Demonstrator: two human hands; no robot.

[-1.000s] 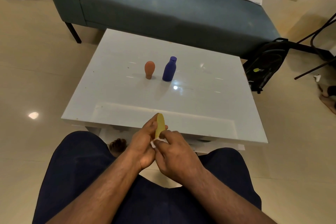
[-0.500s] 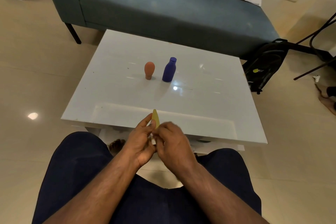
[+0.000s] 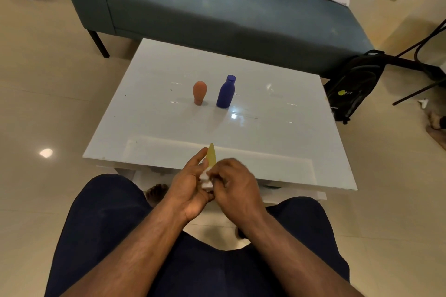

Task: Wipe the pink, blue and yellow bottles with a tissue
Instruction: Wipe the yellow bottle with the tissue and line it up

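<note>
While left hand (image 3: pixel 190 190) grips slim smooth yellow plastic bottle (image 3: pixel 212 157) above lap, right hand (image 3: pixel 235 185) pinches crumpled white tissue (image 3: pixel 205 179) against it. Matte pink bulb-shaped bottle (image 3: pixel 199 92), cobalt-blue capped bottle (image 3: pixel 226 92) upright, side by side, glossy white tabletop (image 3: pixel 277 113).

Both forearms reached forward over the lap, wrists nearly meeting. The left hand (image 3: pixel 190 190) curled, fingers extended upward; the right hand (image 3: pixel 235 184) (knuckles up) pinched closed against it.
</note>
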